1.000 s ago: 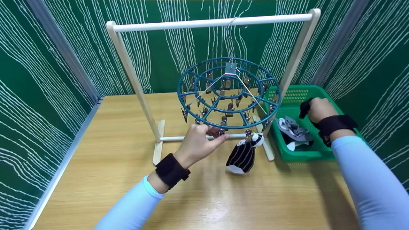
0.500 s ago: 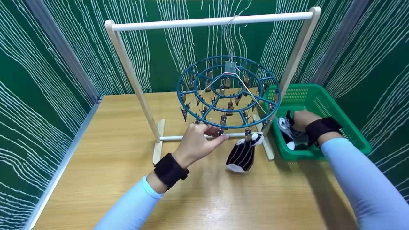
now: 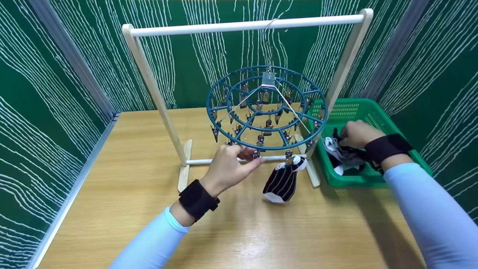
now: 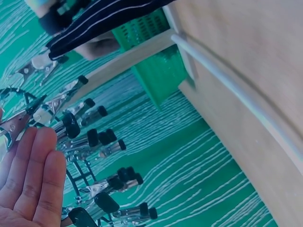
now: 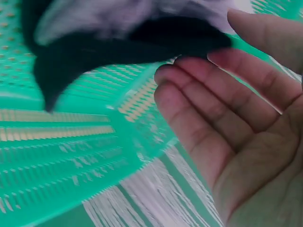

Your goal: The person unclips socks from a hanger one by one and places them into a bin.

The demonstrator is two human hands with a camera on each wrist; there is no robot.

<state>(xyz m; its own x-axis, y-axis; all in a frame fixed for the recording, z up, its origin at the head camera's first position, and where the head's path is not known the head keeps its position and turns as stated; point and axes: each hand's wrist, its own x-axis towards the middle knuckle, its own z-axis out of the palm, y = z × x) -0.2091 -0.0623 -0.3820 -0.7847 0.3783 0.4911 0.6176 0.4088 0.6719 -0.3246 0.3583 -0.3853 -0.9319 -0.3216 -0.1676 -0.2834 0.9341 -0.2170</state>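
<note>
My left hand (image 3: 231, 166) pinches a metal clip (image 3: 256, 154) at the front rim of the round blue-green hanger (image 3: 239, 144). In the left wrist view that clip (image 4: 15, 124) sits at the fingertips, partly out of frame. A black sock with white stripes (image 3: 281, 183) hangs from the neighbouring clip to the right. Inside the green basket (image 3: 358, 183), my right hand (image 3: 360, 133) is over grey, black and white socks (image 3: 347, 158). The right wrist view shows black cloth (image 5: 109, 49) right at its fingertips, with fingers nearly straight and thumb apart.
A wooden stand with a white top bar (image 3: 209, 28) carries the hanger by its hook. Several unused metal clips (image 3: 214, 133) dangle round the rings. The stand's right foot (image 3: 312, 168) is close to the basket. All stands on a wooden table (image 3: 142, 149).
My right hand first lowered black cloth from above the basket down to the socks, then rose slightly with its fingers near them. The left hand stays on its clip.
</note>
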